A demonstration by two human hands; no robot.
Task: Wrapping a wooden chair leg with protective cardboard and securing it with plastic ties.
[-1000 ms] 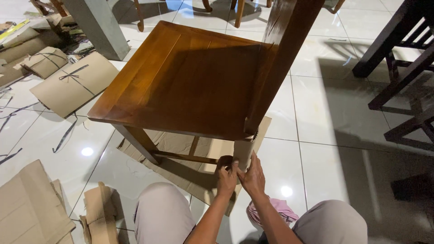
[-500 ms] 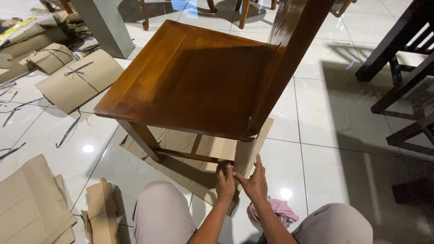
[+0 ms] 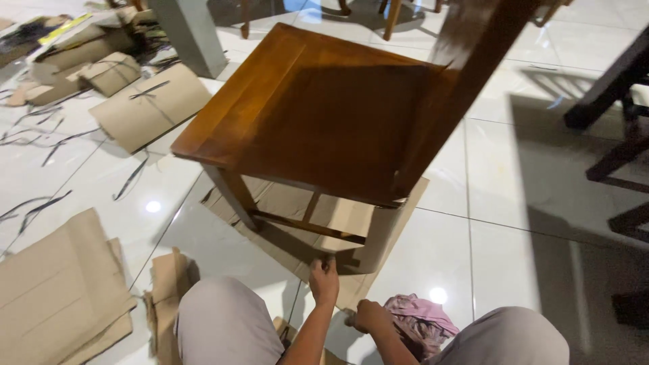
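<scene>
Head view, looking down past two knees at a brown wooden chair [image 3: 318,115] on white tiles; left hand [image 3: 324,278] pinching the near edge of the cardboard sheet [image 3: 341,220] spread under the chair's legs; right hand [image 3: 370,315] clenched, just beside a crumpled pink cloth [image 3: 420,321], grip contents hidden; flat tan cardboard pieces [image 3: 57,287] lower left; folded tan parcel [image 3: 150,113] crossed with dark strapping upper left; loose black straps [image 3: 40,138] scattered nearby.
</scene>
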